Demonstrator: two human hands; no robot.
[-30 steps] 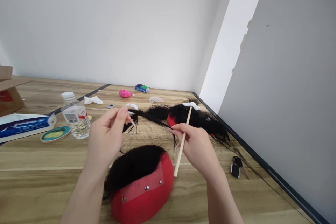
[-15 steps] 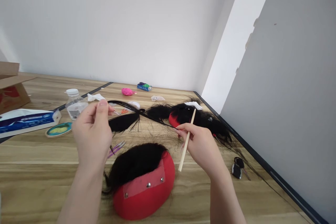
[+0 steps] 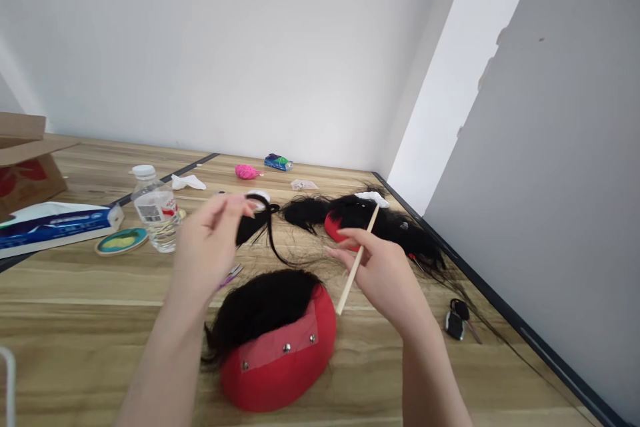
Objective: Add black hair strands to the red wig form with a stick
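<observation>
My left hand (image 3: 213,240) pinches one end of a thin strand of black hair (image 3: 271,233), which curves over and hangs down to the right. My right hand (image 3: 373,267) holds a pale wooden stick (image 3: 353,277), gripped slantwise between the fingers; its thumb and index tips no longer touch the strand. Below both hands lies a red dome-shaped form (image 3: 280,380) with black hair across its top and a clear strip held by silver pins. A bundle of black hair (image 3: 253,227) lies just behind my left fingers. Purple-handled tweezers or scissors (image 3: 230,276) are partly hidden by my left wrist.
Behind my right hand, a second red form (image 3: 334,227) bears long black hair (image 3: 400,233). On the left are a water bottle (image 3: 156,210), blue tissue pack (image 3: 60,230), round coaster (image 3: 121,241) and cardboard box (image 3: 30,173). Keys (image 3: 456,320) lie at right, pink yarn (image 3: 246,172) at the back.
My left hand has moved right with the strand. The strand's other end has slipped from my right fingers and now hangs loose. The view has shifted slightly.
</observation>
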